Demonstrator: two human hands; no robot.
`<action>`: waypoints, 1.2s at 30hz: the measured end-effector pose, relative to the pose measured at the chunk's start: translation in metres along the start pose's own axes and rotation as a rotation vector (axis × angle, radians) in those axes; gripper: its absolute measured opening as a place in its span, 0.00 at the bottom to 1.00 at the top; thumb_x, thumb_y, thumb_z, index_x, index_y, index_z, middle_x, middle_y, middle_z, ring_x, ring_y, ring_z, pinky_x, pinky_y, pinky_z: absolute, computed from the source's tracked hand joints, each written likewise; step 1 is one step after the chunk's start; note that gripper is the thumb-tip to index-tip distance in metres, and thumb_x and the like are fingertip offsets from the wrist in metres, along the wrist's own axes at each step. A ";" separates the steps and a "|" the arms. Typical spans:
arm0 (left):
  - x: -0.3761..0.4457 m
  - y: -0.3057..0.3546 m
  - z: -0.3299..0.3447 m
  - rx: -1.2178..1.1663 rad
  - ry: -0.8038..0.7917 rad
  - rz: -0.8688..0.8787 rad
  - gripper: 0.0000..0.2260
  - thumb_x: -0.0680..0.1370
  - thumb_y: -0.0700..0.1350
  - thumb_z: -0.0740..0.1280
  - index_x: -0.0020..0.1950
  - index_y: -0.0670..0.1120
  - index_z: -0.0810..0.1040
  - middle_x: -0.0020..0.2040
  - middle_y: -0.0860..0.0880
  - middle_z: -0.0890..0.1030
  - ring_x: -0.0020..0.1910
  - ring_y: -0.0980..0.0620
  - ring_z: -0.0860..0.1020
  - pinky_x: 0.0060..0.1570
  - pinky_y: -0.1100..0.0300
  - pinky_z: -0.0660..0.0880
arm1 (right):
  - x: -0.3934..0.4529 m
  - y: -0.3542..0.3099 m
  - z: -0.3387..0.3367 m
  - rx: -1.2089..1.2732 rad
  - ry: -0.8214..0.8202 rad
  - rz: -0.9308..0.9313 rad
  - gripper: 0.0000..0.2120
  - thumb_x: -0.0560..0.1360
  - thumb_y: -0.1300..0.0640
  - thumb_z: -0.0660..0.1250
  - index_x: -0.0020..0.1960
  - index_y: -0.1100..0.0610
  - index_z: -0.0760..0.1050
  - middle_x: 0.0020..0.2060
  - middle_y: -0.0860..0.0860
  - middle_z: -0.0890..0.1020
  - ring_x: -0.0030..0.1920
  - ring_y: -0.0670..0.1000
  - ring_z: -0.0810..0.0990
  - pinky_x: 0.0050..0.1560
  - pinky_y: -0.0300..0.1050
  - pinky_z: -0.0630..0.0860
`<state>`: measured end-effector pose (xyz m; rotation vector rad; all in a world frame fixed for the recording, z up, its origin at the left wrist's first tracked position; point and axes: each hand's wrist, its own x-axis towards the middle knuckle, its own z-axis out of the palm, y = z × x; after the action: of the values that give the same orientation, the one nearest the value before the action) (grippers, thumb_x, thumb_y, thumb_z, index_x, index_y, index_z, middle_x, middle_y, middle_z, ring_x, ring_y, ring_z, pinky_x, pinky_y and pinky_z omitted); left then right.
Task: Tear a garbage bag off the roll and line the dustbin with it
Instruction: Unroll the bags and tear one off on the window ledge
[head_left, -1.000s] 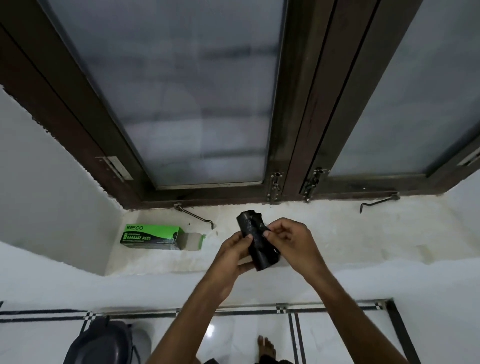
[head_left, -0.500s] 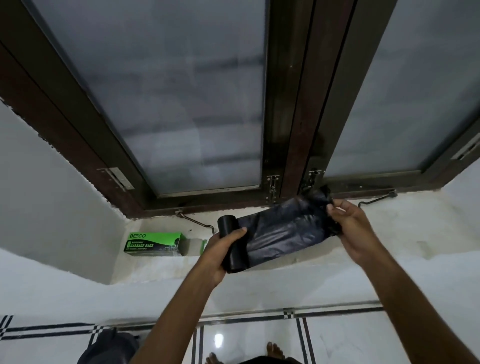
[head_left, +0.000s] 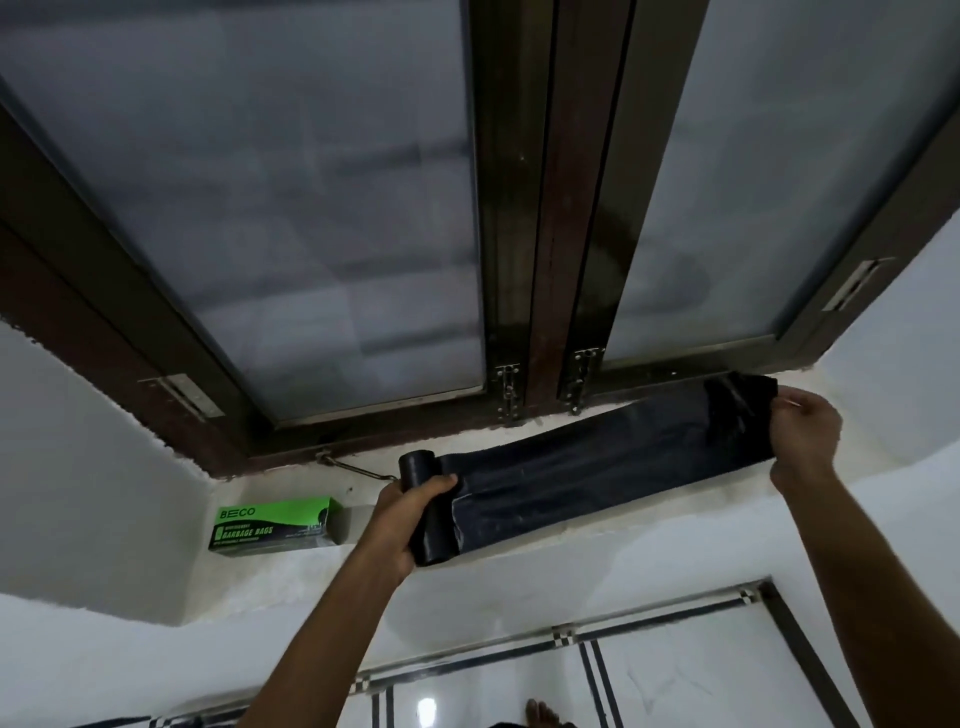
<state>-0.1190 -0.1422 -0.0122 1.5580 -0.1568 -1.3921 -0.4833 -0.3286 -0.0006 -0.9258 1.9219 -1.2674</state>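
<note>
My left hand (head_left: 402, 514) grips a black garbage bag roll (head_left: 427, 512) above the white window sill. A long flat length of black garbage bag (head_left: 613, 467) is unrolled from it and stretches up to the right. My right hand (head_left: 802, 431) pinches the free end of that bag near the sill's right corner. The bag is still joined to the roll. The dustbin is out of view in this frame.
A green and black garbage bag box (head_left: 272, 525) lies on the window sill (head_left: 571, 535) at the left, its end flap open. Dark wooden window frames (head_left: 524, 260) with frosted glass rise behind. White tiled floor (head_left: 675, 686) and my bare toes (head_left: 537, 713) lie below.
My hands have moved apart: the right hand has pulled the bag's free end far to the right, unrolling a long strip. The view has tilted upward and the dustbin has left the frame.
</note>
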 end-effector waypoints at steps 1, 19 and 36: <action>0.000 -0.001 0.001 0.000 0.003 0.007 0.23 0.70 0.42 0.77 0.62 0.43 0.74 0.54 0.40 0.82 0.51 0.40 0.82 0.40 0.52 0.80 | -0.014 -0.002 0.000 -0.091 0.073 -0.121 0.15 0.73 0.62 0.62 0.59 0.59 0.78 0.57 0.60 0.80 0.61 0.62 0.77 0.60 0.49 0.73; -0.001 -0.005 0.008 0.037 -0.151 -0.009 0.18 0.72 0.45 0.74 0.61 0.44 0.79 0.55 0.41 0.85 0.55 0.41 0.82 0.52 0.48 0.80 | -0.132 0.000 0.113 -0.325 -1.210 -0.531 0.11 0.73 0.48 0.75 0.37 0.53 0.81 0.32 0.48 0.82 0.36 0.43 0.79 0.41 0.43 0.74; 0.009 -0.008 0.016 -0.034 -0.217 -0.028 0.18 0.75 0.49 0.72 0.64 0.45 0.79 0.59 0.44 0.84 0.60 0.43 0.80 0.65 0.44 0.73 | -0.093 -0.027 0.099 -0.666 -1.132 -0.723 0.06 0.73 0.45 0.73 0.42 0.46 0.80 0.40 0.45 0.84 0.43 0.46 0.80 0.43 0.45 0.74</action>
<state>-0.1332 -0.1537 -0.0219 1.3835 -0.2422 -1.5765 -0.3470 -0.3066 0.0049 -2.1922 1.0362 -0.1471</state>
